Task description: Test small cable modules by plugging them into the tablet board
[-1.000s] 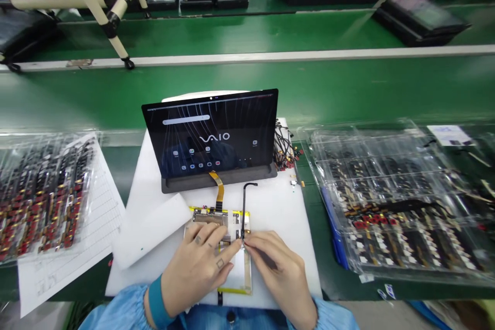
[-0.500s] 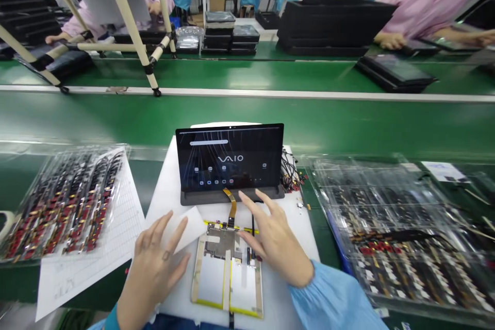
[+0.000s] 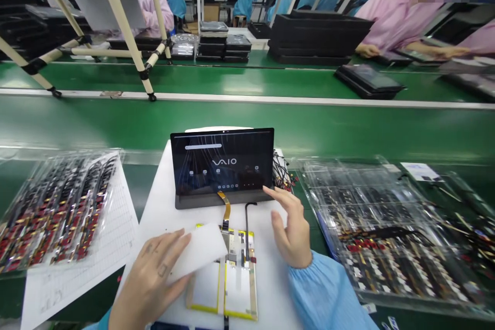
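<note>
My left hand (image 3: 154,273) pinches a small white rectangular sheet (image 3: 203,252) between thumb and fingers, over the left part of an opened tablet assembly. That assembly shows a circuit board (image 3: 234,242) and silver battery cells (image 3: 240,289) edged in yellow. An orange flat cable (image 3: 225,209) links it to an upright lit screen (image 3: 224,165) showing "VAIO" and icons. My right hand (image 3: 292,221) holds nothing; its index fingertip is at the screen's lower right edge, and I cannot tell whether it touches. A thin black cable (image 3: 247,224) runs down onto the board.
White work board (image 3: 154,206) lies under the parts. Clear trays of small flex parts stand left (image 3: 58,206) and right (image 3: 386,232), with a printed sheet (image 3: 77,283) beneath the left one. Beyond the green bench are a pipe rack (image 3: 124,26), stacked tablets (image 3: 212,41) and co-workers.
My right hand has moved from above the board to the screen's lower right edge. The white sheet in my left hand has come further right, over the circuit board. The view has shifted slightly.
</note>
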`<state>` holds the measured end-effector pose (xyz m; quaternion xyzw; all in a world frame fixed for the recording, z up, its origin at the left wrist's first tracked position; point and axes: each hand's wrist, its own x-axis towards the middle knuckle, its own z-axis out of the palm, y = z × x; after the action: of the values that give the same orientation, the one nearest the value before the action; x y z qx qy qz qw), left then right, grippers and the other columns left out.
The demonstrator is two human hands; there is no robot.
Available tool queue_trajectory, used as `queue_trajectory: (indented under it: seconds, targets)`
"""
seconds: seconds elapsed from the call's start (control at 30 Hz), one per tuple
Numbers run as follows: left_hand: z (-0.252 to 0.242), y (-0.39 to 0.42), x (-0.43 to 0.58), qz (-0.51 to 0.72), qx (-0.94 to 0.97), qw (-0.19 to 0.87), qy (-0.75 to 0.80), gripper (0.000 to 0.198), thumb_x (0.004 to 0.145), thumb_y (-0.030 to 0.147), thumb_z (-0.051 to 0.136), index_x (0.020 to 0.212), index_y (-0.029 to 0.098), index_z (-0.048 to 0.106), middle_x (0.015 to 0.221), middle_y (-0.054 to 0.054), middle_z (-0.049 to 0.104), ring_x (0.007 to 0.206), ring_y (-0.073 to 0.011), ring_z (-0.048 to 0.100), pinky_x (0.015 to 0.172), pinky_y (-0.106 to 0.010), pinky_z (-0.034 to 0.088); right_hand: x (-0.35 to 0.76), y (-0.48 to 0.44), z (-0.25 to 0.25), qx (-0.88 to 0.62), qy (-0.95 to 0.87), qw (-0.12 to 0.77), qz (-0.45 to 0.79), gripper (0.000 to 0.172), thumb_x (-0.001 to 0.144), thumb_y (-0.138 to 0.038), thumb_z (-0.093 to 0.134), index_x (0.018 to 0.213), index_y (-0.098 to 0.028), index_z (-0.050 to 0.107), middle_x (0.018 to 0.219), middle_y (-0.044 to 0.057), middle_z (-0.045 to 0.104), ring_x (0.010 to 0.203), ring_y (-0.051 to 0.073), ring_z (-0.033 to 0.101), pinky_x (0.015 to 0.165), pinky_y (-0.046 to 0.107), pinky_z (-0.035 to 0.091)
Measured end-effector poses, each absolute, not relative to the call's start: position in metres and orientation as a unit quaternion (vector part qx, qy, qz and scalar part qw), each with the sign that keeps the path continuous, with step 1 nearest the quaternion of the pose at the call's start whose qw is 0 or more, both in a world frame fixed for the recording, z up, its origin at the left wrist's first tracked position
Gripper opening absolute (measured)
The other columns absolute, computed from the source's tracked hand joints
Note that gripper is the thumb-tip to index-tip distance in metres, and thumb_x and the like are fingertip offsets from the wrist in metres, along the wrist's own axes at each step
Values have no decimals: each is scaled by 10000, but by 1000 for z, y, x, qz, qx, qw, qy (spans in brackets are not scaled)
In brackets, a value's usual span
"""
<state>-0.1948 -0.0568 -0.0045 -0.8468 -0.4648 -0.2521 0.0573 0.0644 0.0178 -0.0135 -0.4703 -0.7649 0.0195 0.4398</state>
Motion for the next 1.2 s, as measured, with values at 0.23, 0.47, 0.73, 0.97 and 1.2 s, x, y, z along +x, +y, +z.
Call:
queue_trajectory:
  seconds: [0.23,0.47,0.73,0.97,1.2]
  targets:
    - [10,-37,-148,-245,-911,-32,-329,509,733,124,423,1240,115,396,1024,-136,657,890,-235,607,739,-351,490,89,7,-40,-535,-705,461,53,236,947,-225,336,1121,-184,490,1015,57,577,939,185,544,807,322,444]
    - [-15,-28,-134,-241,-942,-73,-224,429,775,261,512,1167,95,463,1043,-146,648,901,-244,603,741,-366,500,91,13,-55,-503,-744,439,29,140,926,-209,420,949,-194,558,881,24,596,839,174,545,772,314,429]
    - [-23,-33,-162,-182,-954,-117,-208,480,772,289,596,1211,159,453,1101,-119,636,939,-236,597,820,-376,485,77,18,-55,-481,-800,357,-33,213,940,-199,407,867,-169,604,718,22,550,661,168,480,597,302,382]
    - [-1,-19,-183,-234,-911,-197,-275,523,763,281,586,1265,283,437,1180,-112,580,1050,-251,568,864,-380,475,73,22,-36,-466,-815,339,-64,283,938,-152,329,824,-188,586,728,41,562,648,175,515,582,301,432]
    - [-8,64,-186,-680,-498,-193,-503,188,741,277,564,904,195,609,874,-57,596,831,-199,567,780,-337,456,92,0,-33,-429,-823,371,-11,209,939,-250,401,1002,-243,600,810,10,631,697,181,602,657,325,508]
